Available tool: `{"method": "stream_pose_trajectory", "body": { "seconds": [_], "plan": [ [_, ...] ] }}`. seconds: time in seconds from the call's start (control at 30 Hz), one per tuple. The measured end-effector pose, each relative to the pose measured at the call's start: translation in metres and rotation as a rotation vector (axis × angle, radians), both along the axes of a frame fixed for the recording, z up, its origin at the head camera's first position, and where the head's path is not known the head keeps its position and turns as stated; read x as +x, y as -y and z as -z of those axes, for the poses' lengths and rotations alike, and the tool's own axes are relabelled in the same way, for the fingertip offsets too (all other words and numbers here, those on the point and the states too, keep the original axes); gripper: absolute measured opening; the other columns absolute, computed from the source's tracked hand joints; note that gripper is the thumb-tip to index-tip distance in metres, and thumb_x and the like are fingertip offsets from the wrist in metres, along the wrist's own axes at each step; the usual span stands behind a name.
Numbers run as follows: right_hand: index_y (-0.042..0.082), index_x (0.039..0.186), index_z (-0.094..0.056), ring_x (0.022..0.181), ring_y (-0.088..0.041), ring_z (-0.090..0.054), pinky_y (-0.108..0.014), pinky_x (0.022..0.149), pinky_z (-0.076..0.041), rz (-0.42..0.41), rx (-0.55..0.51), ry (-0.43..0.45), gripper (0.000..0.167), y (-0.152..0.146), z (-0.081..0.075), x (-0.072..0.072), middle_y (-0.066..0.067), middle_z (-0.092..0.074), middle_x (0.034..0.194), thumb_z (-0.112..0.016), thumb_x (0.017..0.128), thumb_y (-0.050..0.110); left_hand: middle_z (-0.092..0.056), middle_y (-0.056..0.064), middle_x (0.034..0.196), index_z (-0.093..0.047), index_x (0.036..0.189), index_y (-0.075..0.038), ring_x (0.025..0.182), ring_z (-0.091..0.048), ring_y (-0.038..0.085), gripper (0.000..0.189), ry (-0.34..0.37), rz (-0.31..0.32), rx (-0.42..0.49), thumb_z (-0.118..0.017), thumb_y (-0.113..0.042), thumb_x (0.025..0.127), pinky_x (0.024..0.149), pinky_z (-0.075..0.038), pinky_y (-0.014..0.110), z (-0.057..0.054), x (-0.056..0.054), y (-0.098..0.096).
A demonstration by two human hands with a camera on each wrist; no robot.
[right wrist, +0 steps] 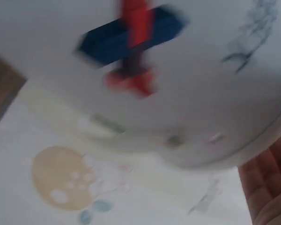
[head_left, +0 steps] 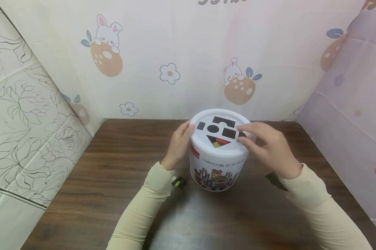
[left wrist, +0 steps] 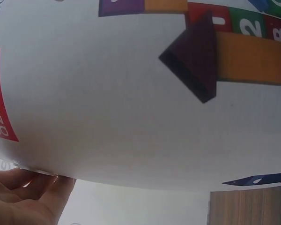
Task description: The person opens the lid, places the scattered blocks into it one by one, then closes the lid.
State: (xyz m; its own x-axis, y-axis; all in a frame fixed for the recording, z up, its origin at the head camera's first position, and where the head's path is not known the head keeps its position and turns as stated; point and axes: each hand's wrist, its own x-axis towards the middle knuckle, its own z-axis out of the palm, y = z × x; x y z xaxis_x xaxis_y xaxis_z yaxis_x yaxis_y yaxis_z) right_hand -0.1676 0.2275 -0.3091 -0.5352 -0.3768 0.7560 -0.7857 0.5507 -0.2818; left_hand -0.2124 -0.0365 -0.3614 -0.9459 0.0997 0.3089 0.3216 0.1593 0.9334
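A white, round toy-block bucket [head_left: 203, 173] stands upright on the table, with colourful blocks printed on its side. Its white lid [head_left: 203, 141] has several cut-out shapes, and red and yellow pieces show through the triangular one. My left hand [head_left: 177, 145] holds the bucket's left side near the rim; in the left wrist view its fingers [left wrist: 56, 197] lie against the bucket's edge. Over the lid's right edge is my right hand [head_left: 270, 147], thumb and fingers apart around a cut-out, with no object seen between them. The right wrist view is blurred and shows only part of that hand.
The dark wooden table [head_left: 113, 163] extends around the bucket. Behind it hangs a pale curtain [head_left: 138, 90] with rabbits and flowers, close to the table's back edge. A floral-line panel [head_left: 28, 100] borders the left side.
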Motion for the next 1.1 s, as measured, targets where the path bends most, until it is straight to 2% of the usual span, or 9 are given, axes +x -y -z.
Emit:
{"method": "stream_pose_trajectory", "body": {
  "seconds": [0.07,0.17,0.27,0.37,0.43,0.57,0.63,0.83,1.1],
  "plan": [
    [0.007,0.119,-0.07,0.111,-0.007,-0.059,-0.008,0.099,-0.039,0.107,-0.04,0.063,0.037,-0.008,0.005,-0.004,-0.012,-0.071,0.115,-0.076,0.082,0.006,-0.058,0.011,0.139,-0.052,0.141,-0.009,0.127,-0.056,0.024,0.052,0.009,0.006,-0.002,-0.044,-0.041,0.1,0.108,-0.045,0.044,0.0,0.0,0.0],
    [0.013,0.129,-0.065,0.125,-0.009,-0.055,-0.009,0.105,-0.035,0.224,-0.078,0.182,0.04,-0.018,0.012,-0.01,-0.01,-0.065,0.13,-0.07,0.089,0.014,-0.058,0.01,0.139,-0.051,0.141,-0.01,0.127,-0.056,0.024,0.052,0.011,0.013,0.002,-0.045,-0.041,0.1,0.108,-0.046,0.043,0.0,0.001,0.002],
    [0.022,0.138,-0.058,0.134,-0.019,-0.051,-0.01,0.108,-0.034,0.267,-0.116,0.322,0.043,-0.023,0.017,-0.012,-0.006,-0.058,0.141,-0.064,0.095,0.024,-0.057,0.01,0.14,-0.051,0.141,-0.01,0.128,-0.056,0.024,0.051,0.007,0.016,0.01,-0.046,-0.039,0.1,0.108,-0.045,0.043,0.001,0.001,0.003],
    [0.027,0.14,-0.055,0.136,-0.019,-0.049,-0.015,0.108,-0.038,0.272,-0.144,0.422,0.044,-0.025,0.021,-0.014,-0.001,-0.055,0.144,-0.062,0.097,0.029,-0.057,0.01,0.141,-0.051,0.141,-0.01,0.129,-0.055,0.025,0.05,0.004,0.024,0.015,-0.047,-0.037,0.1,0.109,-0.044,0.044,0.001,0.001,0.004],
    [0.028,0.14,-0.055,0.135,-0.011,-0.049,-0.02,0.109,-0.041,0.27,-0.16,0.463,0.043,-0.026,0.024,-0.016,0.001,-0.055,0.144,-0.061,0.097,0.03,-0.057,0.01,0.141,-0.051,0.141,-0.01,0.129,-0.055,0.025,0.049,0.006,0.027,0.017,-0.047,-0.037,0.1,0.109,-0.044,0.044,0.0,0.002,0.004],
    [0.024,0.138,-0.058,0.126,0.006,-0.05,-0.022,0.106,-0.044,0.25,-0.228,0.498,0.041,-0.024,0.03,-0.019,-0.002,-0.058,0.141,-0.06,0.098,0.028,-0.057,0.01,0.14,-0.052,0.141,-0.01,0.129,-0.055,0.025,0.049,0.017,0.026,0.026,-0.048,-0.036,0.1,0.109,-0.044,0.045,0.0,0.003,0.004],
    [0.021,0.136,-0.059,0.121,0.011,-0.051,-0.014,0.1,-0.043,0.24,-0.276,0.505,0.039,-0.022,0.034,-0.019,-0.005,-0.06,0.138,-0.059,0.098,0.027,-0.057,0.01,0.14,-0.052,0.141,-0.01,0.129,-0.055,0.025,0.048,0.021,0.027,0.033,-0.049,-0.035,0.099,0.11,-0.044,0.044,0.001,0.003,0.004],
    [0.016,0.136,-0.06,0.116,0.007,-0.055,-0.009,0.093,-0.044,0.218,-0.41,0.521,0.037,-0.014,0.043,-0.018,-0.003,-0.062,0.136,-0.054,0.1,0.026,-0.056,0.01,0.141,-0.051,0.141,-0.01,0.129,-0.055,0.025,0.047,0.021,0.038,0.047,-0.049,-0.031,0.099,0.11,-0.043,0.044,0.002,0.003,0.003],
    [0.02,0.137,-0.058,0.117,0.002,-0.055,-0.026,0.101,-0.046,0.261,-0.464,0.553,0.037,-0.009,0.047,-0.015,0.001,-0.06,0.137,-0.048,0.102,0.029,-0.054,0.009,0.143,-0.049,0.143,-0.012,0.129,-0.054,0.025,0.047,0.049,0.05,0.057,-0.049,-0.031,0.1,0.11,-0.043,0.045,0.002,0.006,0.0]
  ]
}}
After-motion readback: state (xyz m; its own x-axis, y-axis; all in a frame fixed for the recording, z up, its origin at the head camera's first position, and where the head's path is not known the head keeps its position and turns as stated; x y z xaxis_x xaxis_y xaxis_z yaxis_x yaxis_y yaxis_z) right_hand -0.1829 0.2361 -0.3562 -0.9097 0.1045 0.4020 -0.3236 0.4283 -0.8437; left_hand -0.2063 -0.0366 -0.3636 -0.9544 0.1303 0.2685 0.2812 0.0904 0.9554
